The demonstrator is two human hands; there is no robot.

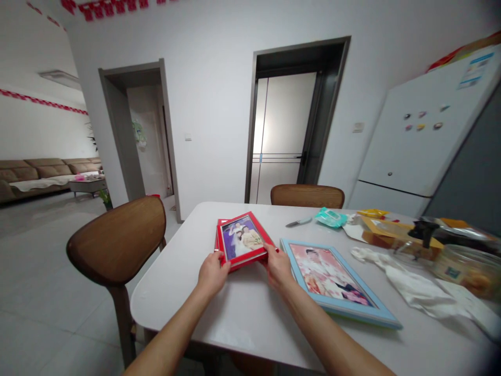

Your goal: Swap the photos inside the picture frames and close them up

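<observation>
A red picture frame (243, 239) with a photo of people on a purple ground is held between my two hands over the table. My left hand (213, 272) grips its lower left corner, thumb on the front edge. At the right side my right hand (277, 265) closes on the frame, its fingers partly hidden underneath. Behind the held frame, the edge of another red frame (222, 222) shows; most of it is covered. A larger light-blue picture frame (287, 256) lies face up on the table, just right of my right hand.
On the white table (172, 282) are a knife (299, 222), a teal wipes packet (331, 218), a crumpled white cloth (407, 282), a cardboard box (381, 232) and a clear jar (467, 269). Wooden chairs stand at the left (121, 240) and the far side (307, 196).
</observation>
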